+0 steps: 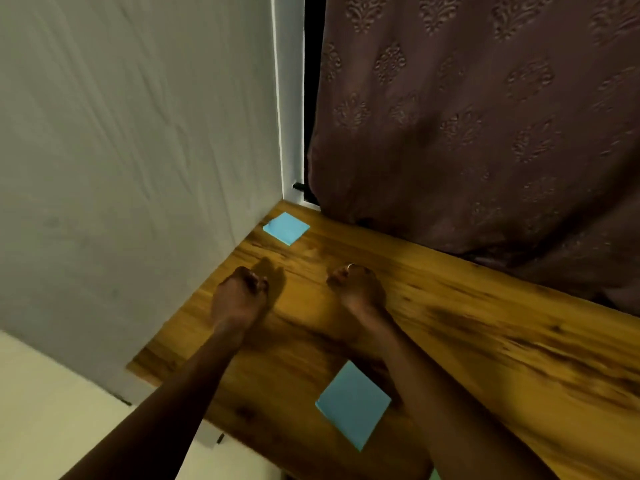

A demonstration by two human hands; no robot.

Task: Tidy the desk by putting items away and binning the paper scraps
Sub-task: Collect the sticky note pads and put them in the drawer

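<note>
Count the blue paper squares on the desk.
2. The far square lies in the corner by the wall; the near square lies near the front edge. Others may be out of view.

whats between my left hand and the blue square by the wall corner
Head view: only bare desk between left hand and blue paper square.

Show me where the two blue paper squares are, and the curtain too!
far blue paper square (286, 228), head view, middle of its top face, in the desk corner.
near blue paper square (353, 403), head view, middle of its top face.
curtain (485, 116), head view, on the patterned cloth.
</note>
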